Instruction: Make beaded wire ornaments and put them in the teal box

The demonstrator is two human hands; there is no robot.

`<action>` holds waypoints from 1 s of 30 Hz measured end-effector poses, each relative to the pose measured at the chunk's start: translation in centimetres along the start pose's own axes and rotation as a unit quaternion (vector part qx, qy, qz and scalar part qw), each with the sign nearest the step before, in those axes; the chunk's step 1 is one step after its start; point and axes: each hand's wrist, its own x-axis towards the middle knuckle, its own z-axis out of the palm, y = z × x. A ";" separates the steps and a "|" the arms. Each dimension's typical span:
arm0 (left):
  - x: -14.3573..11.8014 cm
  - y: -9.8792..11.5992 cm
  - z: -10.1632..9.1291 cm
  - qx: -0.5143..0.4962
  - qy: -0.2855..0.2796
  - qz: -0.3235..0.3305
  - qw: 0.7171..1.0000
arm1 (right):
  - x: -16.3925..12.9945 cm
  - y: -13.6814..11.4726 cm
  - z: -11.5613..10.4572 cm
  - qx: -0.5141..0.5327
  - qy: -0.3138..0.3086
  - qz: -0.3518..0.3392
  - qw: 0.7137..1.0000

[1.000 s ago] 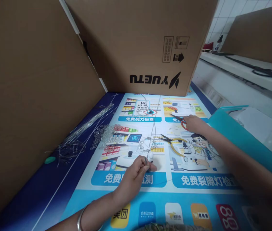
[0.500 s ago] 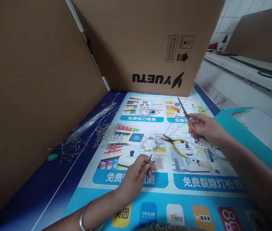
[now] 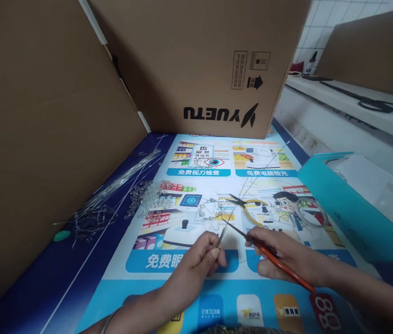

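While left hand point(image 3: 203, 260) pinches wires point(image 3: 222, 236) between fingers point(image 3: 213, 253), right hand point(image 3: 293, 251) points leftward, fingers wrapped around red-handled tool point(image 3: 281, 264).

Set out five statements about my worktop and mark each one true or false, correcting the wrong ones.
1. The right hand grips a red-handled tool with a dark pointed tip. True.
2. The left hand is empty. False: it pinches thin grey wire strands.
3. The yellow-handled metal pliers lie on the printed blue-and-white table cover. True.
4. The heap of clear round beads lies to the right of those pliers. False: it lies to their left.
5. The bundle of straight silvery wires lies in the right hand. False: it lies on the table.
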 end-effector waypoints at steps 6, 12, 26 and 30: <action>-0.2 -0.2 -0.1 0.014 -0.044 -0.045 0.998 | 0.9 0.5 0.8 0.031 -0.023 -0.009 0.999; -0.3 0.2 0.1 -0.010 -0.068 -0.072 0.995 | 0.4 0.5 0.8 0.042 -0.046 -0.019 0.998; -1.1 0.1 0.9 -0.096 -0.096 -0.168 0.976 | -0.7 0.5 1.0 0.109 -0.115 0.047 0.986; -1.4 -0.5 1.6 -0.143 -0.096 -0.238 0.956 | -1.4 1.4 1.8 0.197 -0.169 0.134 0.956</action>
